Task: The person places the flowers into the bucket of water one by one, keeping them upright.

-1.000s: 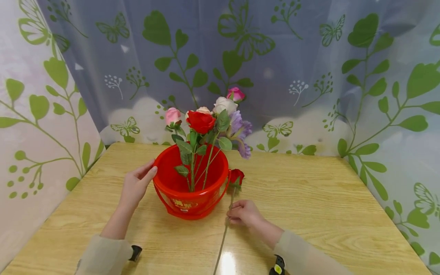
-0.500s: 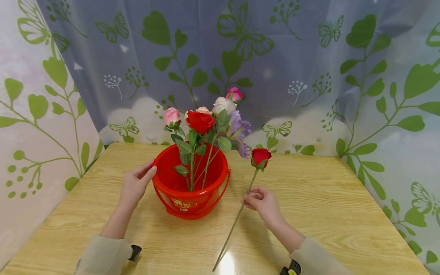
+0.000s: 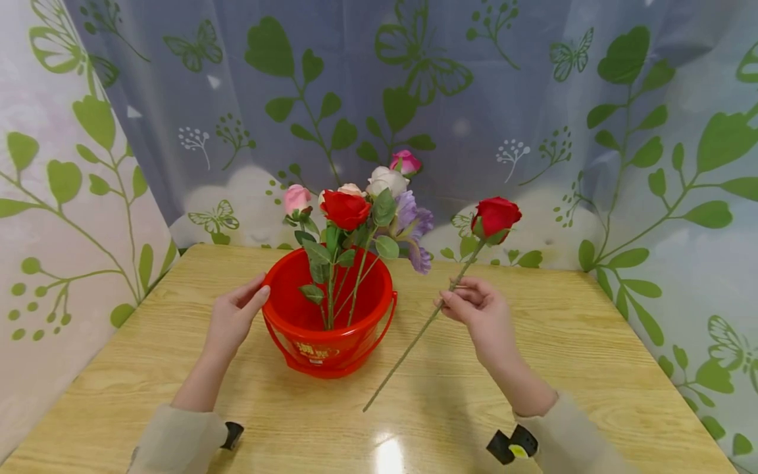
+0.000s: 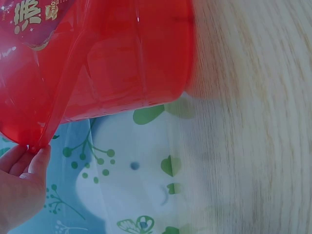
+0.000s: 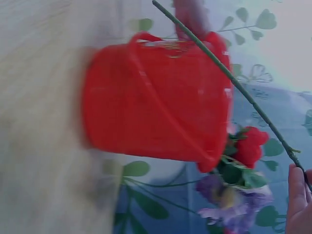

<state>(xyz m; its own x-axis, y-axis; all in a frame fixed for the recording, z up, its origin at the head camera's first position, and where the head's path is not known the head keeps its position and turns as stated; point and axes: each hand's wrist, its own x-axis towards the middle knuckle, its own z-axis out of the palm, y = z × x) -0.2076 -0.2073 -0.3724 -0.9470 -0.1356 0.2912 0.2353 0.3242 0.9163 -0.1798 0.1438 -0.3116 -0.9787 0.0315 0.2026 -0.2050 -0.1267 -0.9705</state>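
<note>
A red plastic bucket [image 3: 328,352] stands on the table, holding several artificial flowers, among them a red rose [image 3: 346,209], a pink rosebud [image 3: 297,199], a white flower [image 3: 387,181] and a purple flower [image 3: 414,220]. My left hand [image 3: 233,322] pinches the bucket's rim on its left side, thumb and fingers on the edge, as the left wrist view also shows. To the right of the bucket, my right hand [image 3: 485,316] pinches a long-stemmed red rose [image 3: 496,219] by its green stem, off the table. The bloom tilts up to the right; the bare stem end points down-left.
A light wooden table [image 3: 580,349] lies under everything. Behind it hangs a printed curtain [image 3: 509,79] with leaves and butterflies. The bucket's red handle [image 3: 387,322] hangs down at its side.
My right hand has lifted the red rose off the table and carried it up and to the right, away from the bucket. My left hand stays at the rim.
</note>
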